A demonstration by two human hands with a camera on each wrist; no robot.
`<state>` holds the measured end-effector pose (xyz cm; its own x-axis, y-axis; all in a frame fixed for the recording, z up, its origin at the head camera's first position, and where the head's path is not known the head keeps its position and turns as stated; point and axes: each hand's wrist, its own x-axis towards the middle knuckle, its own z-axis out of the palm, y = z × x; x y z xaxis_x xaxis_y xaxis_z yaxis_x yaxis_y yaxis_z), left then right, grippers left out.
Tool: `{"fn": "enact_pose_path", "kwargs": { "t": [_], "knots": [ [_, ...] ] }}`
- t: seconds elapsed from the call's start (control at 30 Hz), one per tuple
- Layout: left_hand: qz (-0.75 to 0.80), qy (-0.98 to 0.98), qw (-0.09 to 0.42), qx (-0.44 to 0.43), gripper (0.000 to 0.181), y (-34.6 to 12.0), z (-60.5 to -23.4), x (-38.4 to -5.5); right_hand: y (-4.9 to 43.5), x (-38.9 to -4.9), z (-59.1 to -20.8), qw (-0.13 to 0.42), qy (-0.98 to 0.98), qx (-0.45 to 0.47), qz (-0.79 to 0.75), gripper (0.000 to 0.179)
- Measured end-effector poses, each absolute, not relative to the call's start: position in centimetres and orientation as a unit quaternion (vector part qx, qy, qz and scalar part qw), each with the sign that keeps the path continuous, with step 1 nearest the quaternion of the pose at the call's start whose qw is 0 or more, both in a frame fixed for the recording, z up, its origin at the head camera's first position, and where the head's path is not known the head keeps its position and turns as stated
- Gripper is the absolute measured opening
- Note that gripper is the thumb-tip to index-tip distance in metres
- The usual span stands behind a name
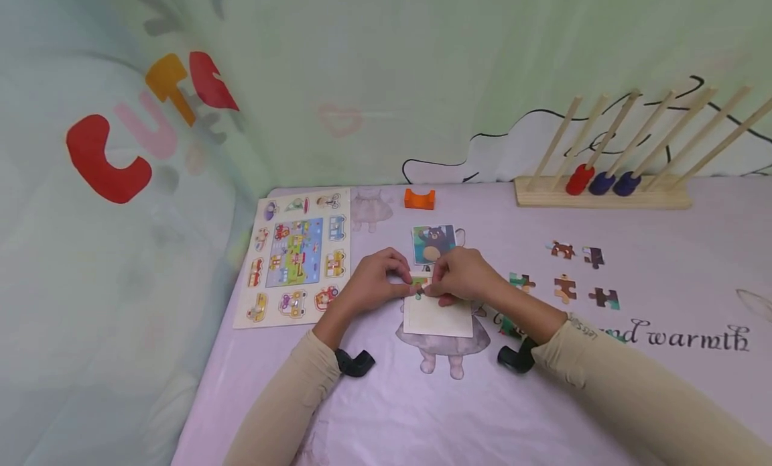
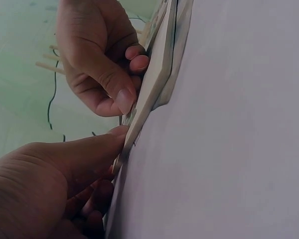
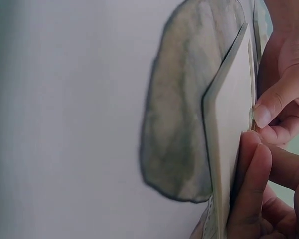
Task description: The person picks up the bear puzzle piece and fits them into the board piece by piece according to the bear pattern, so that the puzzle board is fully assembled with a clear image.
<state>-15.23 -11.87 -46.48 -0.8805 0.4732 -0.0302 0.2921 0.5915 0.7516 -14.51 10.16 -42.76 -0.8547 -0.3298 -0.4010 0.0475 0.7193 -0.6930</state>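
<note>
A pale wooden puzzle board (image 1: pixel 438 318) lies in front of me, with a green puzzle piece (image 1: pixel 419 280) in its upper left corner. My left hand (image 1: pixel 375 285) grips the board's left edge, its thumb laid over the rim by the pieces. From the other side, my right hand (image 1: pixel 464 275) reaches over the board and pinches a small puzzle piece (image 1: pixel 419 294) at the thumb tip, mostly covered by fingers. In the left wrist view both thumbs meet close together at the board's edge. A bear picture card (image 1: pixel 433 243) lies just beyond the board.
Loose puzzle pieces (image 1: pixel 565 288) lie to the right, some partly behind the right forearm. A vehicle peg puzzle (image 1: pixel 295 258) is at the left. An orange block (image 1: pixel 419 199) and a wooden bead stand (image 1: pixel 603 192) are at the back. Black curved parts (image 1: pixel 357 364) show near both wrists.
</note>
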Motion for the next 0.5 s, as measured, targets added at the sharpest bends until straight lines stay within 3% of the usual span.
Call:
{"fn": "enact_pose_path", "kwargs": {
  "t": [0.5],
  "knots": [
    [0.4, 0.88, 0.117, 0.226, 0.013, -11.86, -46.46, -15.31, 10.09, -14.59, -42.92, 0.254, 0.893, -0.074, -0.365, 0.018]
  ]
}}
